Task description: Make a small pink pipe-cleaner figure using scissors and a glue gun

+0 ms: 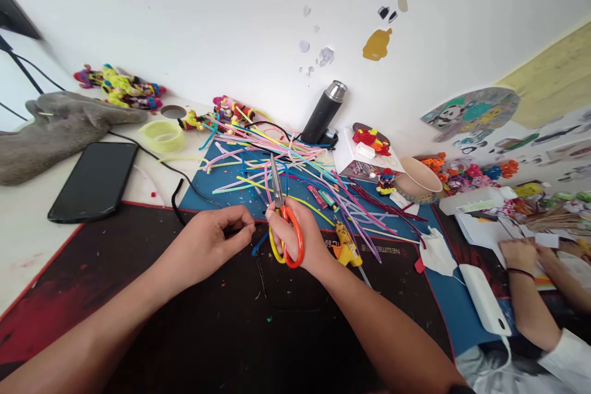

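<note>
While a black, red-edged mat (207, 332) spreads beside multicoloured fuzzy stems (300, 151), the left hand (215, 237) curls loosely, its contents unclear; the right hand (310, 231) grips orange-and-yellow-handled steel scissors (277, 191), blades together over the stems. Scissor work seems underway; cutting would need parted blades.

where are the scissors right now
In the head view, the scissors are near the centre, held in the right hand, to the right of the left hand.
</note>
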Action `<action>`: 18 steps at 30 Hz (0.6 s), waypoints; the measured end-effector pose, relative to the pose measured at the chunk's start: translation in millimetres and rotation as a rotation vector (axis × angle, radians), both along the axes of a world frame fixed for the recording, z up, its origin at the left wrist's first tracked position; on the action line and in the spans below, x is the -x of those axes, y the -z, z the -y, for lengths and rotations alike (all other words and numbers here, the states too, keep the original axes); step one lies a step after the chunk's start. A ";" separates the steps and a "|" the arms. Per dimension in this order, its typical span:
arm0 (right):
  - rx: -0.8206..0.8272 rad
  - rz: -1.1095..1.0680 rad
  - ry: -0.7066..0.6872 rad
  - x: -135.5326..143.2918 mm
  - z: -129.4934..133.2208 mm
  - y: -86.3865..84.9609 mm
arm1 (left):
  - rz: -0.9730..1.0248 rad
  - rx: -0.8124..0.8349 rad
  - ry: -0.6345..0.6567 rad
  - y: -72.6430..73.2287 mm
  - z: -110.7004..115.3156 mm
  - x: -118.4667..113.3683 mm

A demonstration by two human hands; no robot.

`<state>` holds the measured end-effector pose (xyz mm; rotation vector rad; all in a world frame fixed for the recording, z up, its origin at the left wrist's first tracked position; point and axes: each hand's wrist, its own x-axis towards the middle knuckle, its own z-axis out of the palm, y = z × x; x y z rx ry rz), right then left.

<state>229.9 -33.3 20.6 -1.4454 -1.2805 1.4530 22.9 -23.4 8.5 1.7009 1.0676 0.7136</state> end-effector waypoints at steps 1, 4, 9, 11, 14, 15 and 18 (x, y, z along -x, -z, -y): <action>0.004 0.000 -0.004 0.0 0.0 1.6 | -0.001 0.000 -0.001 -0.3 0.1 -0.3; 0.001 -0.015 -0.011 -0.2 0.4 5.7 | -0.005 -0.002 0.001 -0.5 0.3 -0.9; -0.008 -0.015 0.009 0.6 0.2 4.9 | -0.021 -0.026 -0.011 1.7 0.2 -0.2; -0.006 -0.021 0.017 0.9 0.7 2.8 | -0.017 -0.038 -0.021 2.5 -0.4 0.4; -0.005 -0.052 -0.003 0.3 3.7 0.0 | 0.009 -0.053 -0.067 1.5 -1.5 1.5; 0.000 -0.067 -0.018 -0.3 5.4 -0.8 | 0.024 -0.058 -0.091 0.3 -1.8 1.8; 0.024 -0.106 -0.074 -2.7 12.0 -2.9 | 0.081 -0.066 -0.173 -4.5 -2.6 3.4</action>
